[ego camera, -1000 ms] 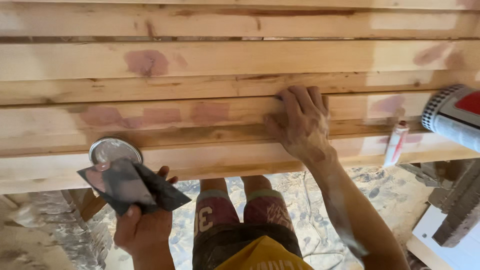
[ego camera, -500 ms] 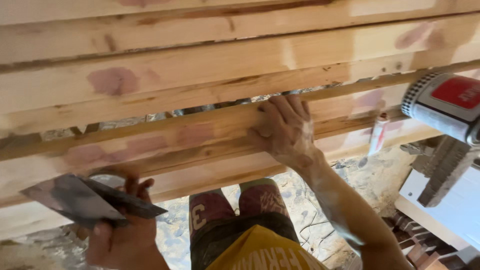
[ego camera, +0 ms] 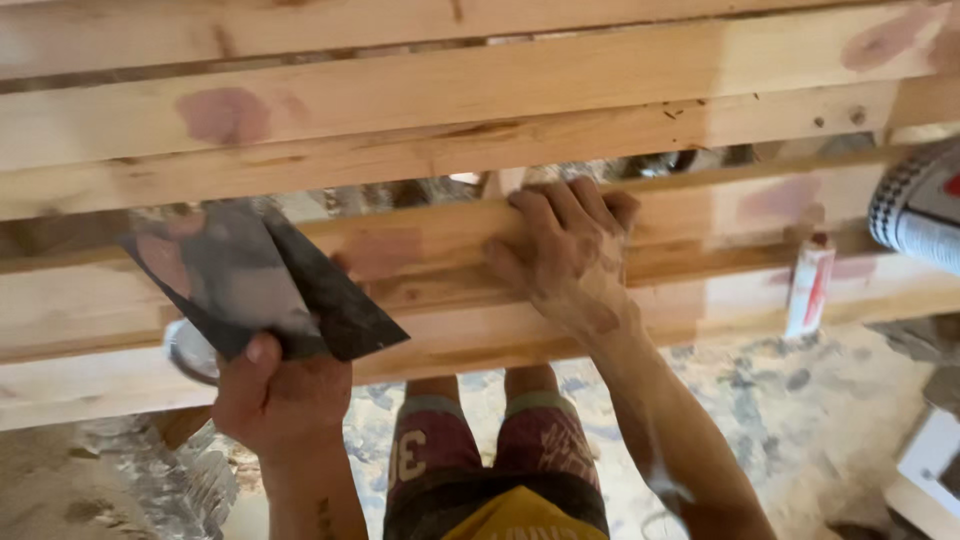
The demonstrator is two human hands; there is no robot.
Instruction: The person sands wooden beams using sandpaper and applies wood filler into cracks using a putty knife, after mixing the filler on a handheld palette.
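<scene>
Gripping two flat putty knives [ego camera: 255, 285] fanned together, your left hand [ego camera: 280, 400] sits in the lower left of the frame, thumb pressed on the dark blades where they meet. The blades rise above your fist and overlap the wooden planks [ego camera: 480, 90]; whether they touch the wood cannot be told. They look thin, stiff and light, smeared with pinkish filler, so they could slide over each other; you should hold them low, near the handles, as you do now. Behind your fist peeks a small round tin [ego camera: 190, 352], mostly hidden.

Your right hand [ego camera: 570, 255], at the centre of the frame, lies flat on the plank nearest you with its fingers curled over the upper edge into the gap; it holds nothing. The planks run across the whole frame, rigid and rough, carrying pink filler patches [ego camera: 225, 112] in the upper left and right. At the right a white and red tube [ego camera: 810, 290] stands against the wood, and a grey power tool [ego camera: 920, 205] enters from the edge. Below lie your patterned shorts [ego camera: 480, 470] and a dusty floor [ego camera: 800, 400].
</scene>
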